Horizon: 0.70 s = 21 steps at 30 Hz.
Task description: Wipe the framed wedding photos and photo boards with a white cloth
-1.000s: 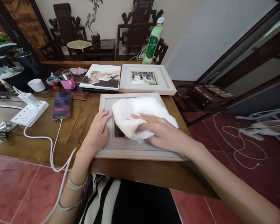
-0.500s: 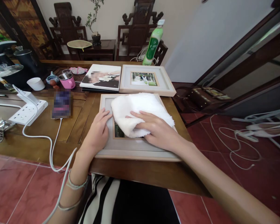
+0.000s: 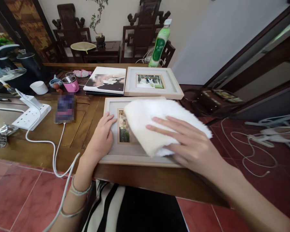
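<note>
A light wood picture frame lies flat near the table's front edge. Part of its small photo shows on the left; the rest is covered. My left hand rests on the frame's left side, fingers stretched out over the border. In my right hand is a fluffy white cloth, folded over and spread across the middle and right of the frame. The fingers press on top of the cloth, and the thumb side is blurred and partly hidden.
Behind lie a second picture frame and a photo book; a green bottle stands beyond. To the left are a phone with its cable, a white power strip, a pink mug and a white cup.
My right hand has moved the cloth rightward and a little nearer me, past the frame's right edge. More of the photo's left part shows. My left hand has stayed in place.
</note>
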Motion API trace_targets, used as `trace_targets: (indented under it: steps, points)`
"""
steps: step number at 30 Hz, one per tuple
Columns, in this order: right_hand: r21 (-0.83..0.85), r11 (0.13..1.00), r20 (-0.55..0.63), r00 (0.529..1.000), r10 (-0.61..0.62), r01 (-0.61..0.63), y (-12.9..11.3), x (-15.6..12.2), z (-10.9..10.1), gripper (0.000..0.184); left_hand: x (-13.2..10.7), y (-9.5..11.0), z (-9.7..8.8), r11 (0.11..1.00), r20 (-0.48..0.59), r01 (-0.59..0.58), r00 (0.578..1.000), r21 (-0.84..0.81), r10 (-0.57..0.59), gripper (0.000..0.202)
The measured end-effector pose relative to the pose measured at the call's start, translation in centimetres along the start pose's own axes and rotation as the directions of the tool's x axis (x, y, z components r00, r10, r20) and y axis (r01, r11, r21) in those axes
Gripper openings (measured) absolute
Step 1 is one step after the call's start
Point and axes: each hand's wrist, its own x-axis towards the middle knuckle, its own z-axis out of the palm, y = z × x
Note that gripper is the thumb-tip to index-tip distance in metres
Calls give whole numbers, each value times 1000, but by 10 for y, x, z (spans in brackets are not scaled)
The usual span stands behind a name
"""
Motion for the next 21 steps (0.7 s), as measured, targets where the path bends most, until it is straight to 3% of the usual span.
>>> trace_targets:
  steps: [3, 6, 11, 16, 21]
  points:
    - [-126, 986, 67, 991, 115, -106, 17, -1, 0, 35, -1, -1, 1, 1000, -10, -3, 1000, 3, 3, 45]
    - [-220, 961, 159, 966, 205, -168, 35, 8, 9, 48, -1, -1, 1, 1000, -10, -4, 1000, 5, 4, 44]
    - [-266, 932, 189, 935, 300, -245, 50, 31, 28, 59, -1, -1, 1, 1000, -13, -3, 1000, 4, 3, 45]
    - [-230, 953, 284, 923, 261, -198, 23, 34, 29, 55, -1, -3, 1, 1000, -13, -10, 1000, -8, 10, 46]
    - [-69, 992, 327, 937, 119, -101, -29, 15, -6, 62, -1, -3, 1, 1000, -14, -9, 1000, 4, 9, 45]
